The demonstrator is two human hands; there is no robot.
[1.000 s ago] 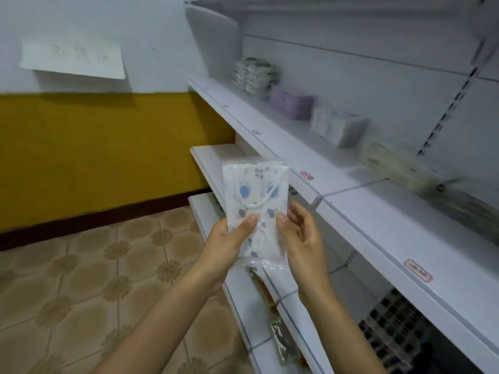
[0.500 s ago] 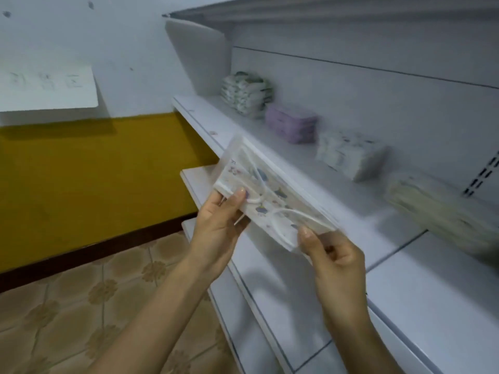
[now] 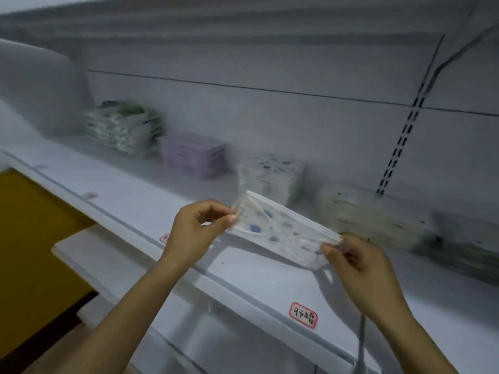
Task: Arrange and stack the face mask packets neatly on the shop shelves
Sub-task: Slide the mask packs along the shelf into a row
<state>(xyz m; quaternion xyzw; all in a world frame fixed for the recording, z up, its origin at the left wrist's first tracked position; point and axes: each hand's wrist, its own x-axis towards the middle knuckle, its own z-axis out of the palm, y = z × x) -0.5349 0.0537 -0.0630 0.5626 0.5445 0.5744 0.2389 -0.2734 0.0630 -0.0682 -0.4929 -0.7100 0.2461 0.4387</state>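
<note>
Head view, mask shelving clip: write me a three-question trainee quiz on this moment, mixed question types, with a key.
1. True or false: the packet already lies flat on the shelf.
2. Which pile at the back of the shelf shares the packet's blue-spotted print? A) purple pile B) spotted pile C) green-print pile
3. Fill in: the left hand and right hand each pinch one ____ of the packet.

Key: 1 false, it is held above the shelf by both hands. 2 B. 3 end.
</note>
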